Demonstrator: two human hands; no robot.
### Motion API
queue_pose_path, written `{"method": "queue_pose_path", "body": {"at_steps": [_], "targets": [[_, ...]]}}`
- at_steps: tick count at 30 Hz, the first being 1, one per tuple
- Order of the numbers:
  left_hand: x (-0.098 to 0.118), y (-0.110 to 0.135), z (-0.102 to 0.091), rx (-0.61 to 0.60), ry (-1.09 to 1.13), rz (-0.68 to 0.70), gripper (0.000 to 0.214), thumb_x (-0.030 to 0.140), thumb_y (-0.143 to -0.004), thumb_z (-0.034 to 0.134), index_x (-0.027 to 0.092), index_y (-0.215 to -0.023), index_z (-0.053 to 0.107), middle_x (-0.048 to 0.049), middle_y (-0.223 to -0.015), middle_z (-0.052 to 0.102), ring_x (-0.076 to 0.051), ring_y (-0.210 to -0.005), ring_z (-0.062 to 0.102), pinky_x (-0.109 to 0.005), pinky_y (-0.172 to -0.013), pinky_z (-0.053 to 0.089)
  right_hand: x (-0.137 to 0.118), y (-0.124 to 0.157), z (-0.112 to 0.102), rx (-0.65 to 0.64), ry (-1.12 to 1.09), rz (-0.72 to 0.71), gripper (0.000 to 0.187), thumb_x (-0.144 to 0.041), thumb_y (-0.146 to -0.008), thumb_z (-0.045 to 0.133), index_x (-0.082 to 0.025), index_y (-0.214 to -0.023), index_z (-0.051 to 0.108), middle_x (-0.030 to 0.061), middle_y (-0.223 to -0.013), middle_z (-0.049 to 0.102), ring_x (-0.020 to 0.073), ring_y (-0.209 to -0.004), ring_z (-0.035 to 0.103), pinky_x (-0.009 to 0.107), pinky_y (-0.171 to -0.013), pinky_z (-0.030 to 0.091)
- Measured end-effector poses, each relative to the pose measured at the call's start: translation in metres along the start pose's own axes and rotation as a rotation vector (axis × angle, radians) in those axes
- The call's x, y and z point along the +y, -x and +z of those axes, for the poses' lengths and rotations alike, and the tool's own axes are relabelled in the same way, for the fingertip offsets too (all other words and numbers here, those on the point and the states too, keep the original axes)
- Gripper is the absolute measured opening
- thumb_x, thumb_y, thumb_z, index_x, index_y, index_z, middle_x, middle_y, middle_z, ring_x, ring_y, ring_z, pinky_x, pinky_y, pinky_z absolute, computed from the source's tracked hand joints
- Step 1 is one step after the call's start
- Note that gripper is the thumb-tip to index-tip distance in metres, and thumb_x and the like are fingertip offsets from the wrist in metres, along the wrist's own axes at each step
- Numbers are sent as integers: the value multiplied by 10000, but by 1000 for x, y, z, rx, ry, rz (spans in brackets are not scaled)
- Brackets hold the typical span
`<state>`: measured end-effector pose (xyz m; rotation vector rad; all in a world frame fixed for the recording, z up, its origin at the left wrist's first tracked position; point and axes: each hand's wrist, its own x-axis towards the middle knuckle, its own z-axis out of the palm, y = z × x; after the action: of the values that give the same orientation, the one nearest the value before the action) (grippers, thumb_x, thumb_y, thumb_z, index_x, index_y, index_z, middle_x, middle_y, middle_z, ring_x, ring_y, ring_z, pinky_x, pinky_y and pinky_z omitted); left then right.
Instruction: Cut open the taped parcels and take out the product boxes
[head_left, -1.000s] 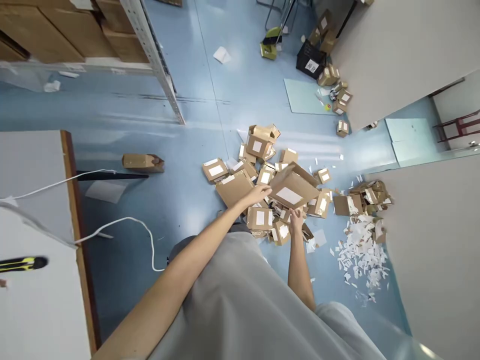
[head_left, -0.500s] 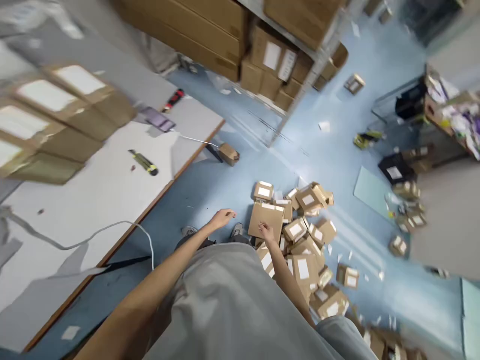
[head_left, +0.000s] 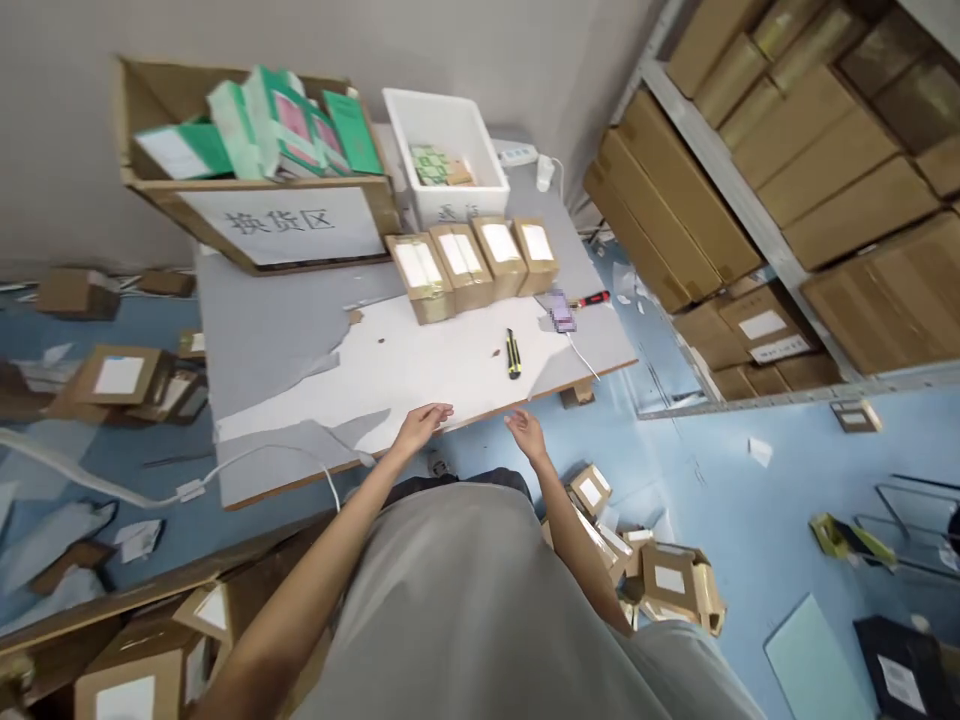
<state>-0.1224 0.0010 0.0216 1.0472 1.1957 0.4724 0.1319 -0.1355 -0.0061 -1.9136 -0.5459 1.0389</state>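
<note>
My left hand (head_left: 424, 428) hovers at the near edge of the table (head_left: 285, 350), its fingers stretched out and holding nothing. To its right, my right hand (head_left: 526, 435) is just off the same edge, fingers loosely bent and apart, also without anything in it. On the table beyond them lies a yellow-and-black box cutter (head_left: 513, 355), nearest to my right hand. Several small taped cardboard boxes (head_left: 459, 262) with white labels stand in a row behind it. A phone (head_left: 560, 312) on a white cable and a red-and-black box cutter (head_left: 592, 299) lie at the right end.
A large carton (head_left: 259, 255) of green boxes and a white plastic bin (head_left: 463, 205) stand at the table's back. Metal shelving (head_left: 742, 180) with cartons rises on the right. Labelled parcels (head_left: 670, 580) are heaped on the floor by my right arm; a white cable (head_left: 255, 455) hangs at left.
My view has swung left from the floor parcels to face the table. Both hands have come from beside the table and over the parcel heap to the table's front edge.
</note>
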Motion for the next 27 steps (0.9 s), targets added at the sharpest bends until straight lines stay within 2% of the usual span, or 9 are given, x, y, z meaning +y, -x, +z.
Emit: {"method": "queue_pose_path", "body": {"at_steps": [3,5,9,12,16,19,21,24,27], "targets": [[13,-7,-35,96,79,5,730,885,-775,848,199,-1021,856,-236,-1233,887,-423,-1254,822,-613,-1215,602,-58,-46,59,-96,83,-100,550,-471,-865,945,-208,-1318,776,202,-1445,822,338,-1326,794,484,-1209,623],[24,-8,-52,157,131,11,767,906,-776,837,193,-1061,855,-242,-1265,882,-417,-1265,822,-603,-1223,601,-102,-76,98,-147,236,-241,614,-485,-918,936,-193,-1428,758,224,-1561,759,351,-1412,747,498,-1269,585],[45,-3,-74,239,201,41,756,879,-859,799,190,-1165,852,-237,-1333,871,-403,-1337,809,-577,-1241,602,-187,-130,170,-124,463,-458,743,-498,-970,942,-109,-1551,689,290,-1636,666,394,-1609,575,526,-1397,442],[55,5,-79,300,246,52,743,856,-900,787,190,-1227,845,-233,-1375,863,-402,-1367,801,-578,-1242,606,-231,-165,216,-68,562,-434,864,-471,-930,990,-90,-1612,620,331,-1680,580,444,-1646,501,597,-1376,445],[58,10,-71,384,300,39,779,876,-900,780,195,-1273,839,-231,-1387,860,-394,-1368,803,-570,-1242,610,-253,-194,262,28,612,-301,895,-436,-838,1058,-91,-1543,630,374,-1678,517,518,-1621,439,725,-1288,499],[55,8,-55,412,329,-6,850,917,-830,822,197,-1282,838,-230,-1397,859,-398,-1352,808,-577,-1258,600,-250,-200,281,87,637,-275,754,-398,-868,1009,-96,-1464,661,392,-1668,476,543,-1628,364,765,-1226,536],[52,5,-44,405,335,-46,873,936,-800,840,200,-1269,839,-230,-1390,861,-404,-1340,811,-586,-1256,601,-243,-199,283,81,692,-302,686,-343,-905,946,-85,-1466,648,401,-1702,434,539,-1640,342,763,-1232,538],[46,0,-30,394,336,-88,872,950,-791,852,211,-1252,845,-220,-1371,870,-414,-1341,809,-599,-1265,593,-231,-194,274,20,756,-388,649,-299,-948,863,-70,-1503,614,402,-1760,392,521,-1669,330,737,-1299,494],[38,-7,-22,410,327,-121,886,963,-761,873,212,-1229,850,-218,-1349,874,-425,-1330,805,-612,-1268,587,-219,-189,252,-89,764,-499,664,-304,-967,833,-74,-1542,593,382,-1799,379,517,-1690,315,726,-1341,459]]}}
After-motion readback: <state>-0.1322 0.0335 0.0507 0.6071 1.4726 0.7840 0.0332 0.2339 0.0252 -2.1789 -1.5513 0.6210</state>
